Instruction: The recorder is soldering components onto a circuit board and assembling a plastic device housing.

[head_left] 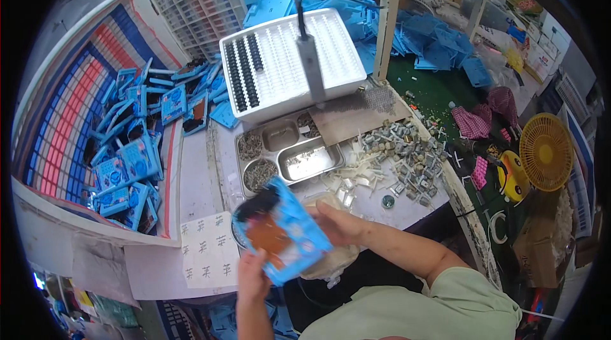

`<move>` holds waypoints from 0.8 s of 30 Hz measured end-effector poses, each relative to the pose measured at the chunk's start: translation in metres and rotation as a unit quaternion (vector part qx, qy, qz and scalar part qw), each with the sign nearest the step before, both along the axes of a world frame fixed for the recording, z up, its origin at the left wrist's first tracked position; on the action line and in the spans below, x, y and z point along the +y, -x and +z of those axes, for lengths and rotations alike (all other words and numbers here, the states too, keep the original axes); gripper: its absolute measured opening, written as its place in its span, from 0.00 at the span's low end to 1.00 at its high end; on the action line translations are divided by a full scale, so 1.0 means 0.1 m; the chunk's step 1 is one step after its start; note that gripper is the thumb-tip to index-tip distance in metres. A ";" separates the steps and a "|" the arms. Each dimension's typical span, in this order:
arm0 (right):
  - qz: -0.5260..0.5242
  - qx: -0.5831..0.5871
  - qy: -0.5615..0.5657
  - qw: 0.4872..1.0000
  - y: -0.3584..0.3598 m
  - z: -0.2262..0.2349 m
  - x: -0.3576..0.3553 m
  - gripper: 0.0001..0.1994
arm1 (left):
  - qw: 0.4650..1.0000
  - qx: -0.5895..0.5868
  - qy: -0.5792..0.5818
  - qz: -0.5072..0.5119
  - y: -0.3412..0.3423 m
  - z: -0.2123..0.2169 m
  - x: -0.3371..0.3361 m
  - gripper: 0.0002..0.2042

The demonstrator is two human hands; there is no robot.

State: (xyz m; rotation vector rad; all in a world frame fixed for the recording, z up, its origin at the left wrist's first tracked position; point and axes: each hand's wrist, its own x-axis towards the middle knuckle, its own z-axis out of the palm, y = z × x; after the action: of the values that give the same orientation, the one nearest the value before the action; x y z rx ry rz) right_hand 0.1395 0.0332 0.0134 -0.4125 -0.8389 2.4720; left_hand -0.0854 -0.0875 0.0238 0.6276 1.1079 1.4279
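A flat blue plastic panel point(299, 228) with a brown and black picture on its face is held tilted above the near edge of the table. My left hand point(253, 274) pinches its lower left edge, the thumb on the face. At the panel's right side is my right hand point(338, 222), closed against the edge; its fingertips are partly hidden behind the panel. Partly covered by the panel and my right arm is a pale, bag-like bundle point(331, 263). Just beyond the panel stands a metal tray point(289, 181) with compartments, several holding small metal parts.
A crate point(172, 174) of similar blue panels stands at left. A white rack point(344, 53) with black pieces sits behind the tray, a grey hanging device point(310, 69) before it. Loose metal and pale plastic parts point(407, 155) cover the table's right. A marked paper sheet point(207, 251) lies near left.
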 end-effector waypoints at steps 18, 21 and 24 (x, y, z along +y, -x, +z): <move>-0.110 -0.517 -0.602 0.598 -0.45 -0.13 0.03 0.22 | 0.802 0.586 -0.013 -0.114 -0.37 -0.32 0.03 0.37; -0.120 -0.498 -0.619 0.595 -0.45 -0.22 0.09 0.23 | 0.800 0.590 -0.018 -0.104 -0.36 -0.27 0.14 0.34; -0.113 -0.501 -0.606 0.607 -0.47 -0.20 0.10 0.22 | 0.789 0.603 -0.021 -0.114 -0.36 -0.28 0.17 0.32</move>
State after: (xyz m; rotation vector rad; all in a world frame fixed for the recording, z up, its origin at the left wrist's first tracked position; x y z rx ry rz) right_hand 0.1865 0.0436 -0.0067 -1.2131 -2.3688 0.7305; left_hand -0.0492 -0.0702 -0.0044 1.7739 1.8614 0.7256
